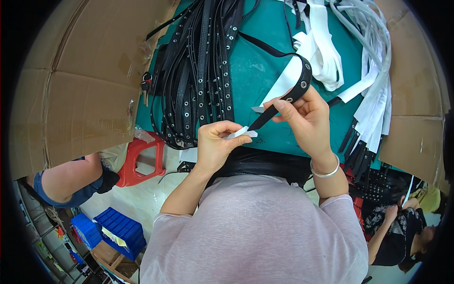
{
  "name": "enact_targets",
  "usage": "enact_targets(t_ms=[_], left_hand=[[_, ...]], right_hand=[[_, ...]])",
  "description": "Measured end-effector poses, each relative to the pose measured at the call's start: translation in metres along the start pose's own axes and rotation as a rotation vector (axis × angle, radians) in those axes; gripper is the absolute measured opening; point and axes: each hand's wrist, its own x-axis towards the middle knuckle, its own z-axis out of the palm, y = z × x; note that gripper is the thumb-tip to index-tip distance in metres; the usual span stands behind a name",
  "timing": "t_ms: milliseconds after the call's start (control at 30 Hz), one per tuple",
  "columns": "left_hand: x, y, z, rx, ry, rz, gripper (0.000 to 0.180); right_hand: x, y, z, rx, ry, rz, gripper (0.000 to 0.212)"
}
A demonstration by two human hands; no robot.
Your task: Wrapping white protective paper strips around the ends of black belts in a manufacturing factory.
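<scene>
A black belt with metal eyelets [306,75] curves over the green table, its narrow end pointing toward me. My right hand [307,116], with a bangle on the wrist, grips this belt between thumb and fingers near the eyelets. My left hand [218,142] pinches a small folded white strip [243,133] at the belt's end. Whether the strip wraps the end or just touches it, I cannot tell. Close to the right fingertips, a grey pointed tip [257,109] lies on the table beside a long white strip [286,83].
A thick bundle of black eyelet belts [201,71] lies left on the green table [253,57]. White straps [326,66] and a grey-white bundle [373,109] lie right. Cardboard walls [90,94] flank both sides. A red stool [142,158], blue crates [120,232] and two other people are nearby.
</scene>
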Motion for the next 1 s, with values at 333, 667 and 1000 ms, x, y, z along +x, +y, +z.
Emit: enact_targets(t_ms=[333, 667, 1000], left_hand=[[-0.003, 0.003, -0.002, 0.109, -0.019, 0.002, 0.015], [0.0, 0.014, -0.007, -0.132, -0.152, -0.179, 0.026], [0.011, 0.014, 0.006, 0.158, 0.185, 0.311, 0.009]], right_hand=[[0.0, 0.0, 0.004, -0.014, -0.083, 0.059, 0.016], [-0.01, 0.05, 0.027, 0.355, -0.12, 0.38, 0.016], [-0.013, 0.03, 0.025, 0.35, 0.007, 0.313, 0.02]])
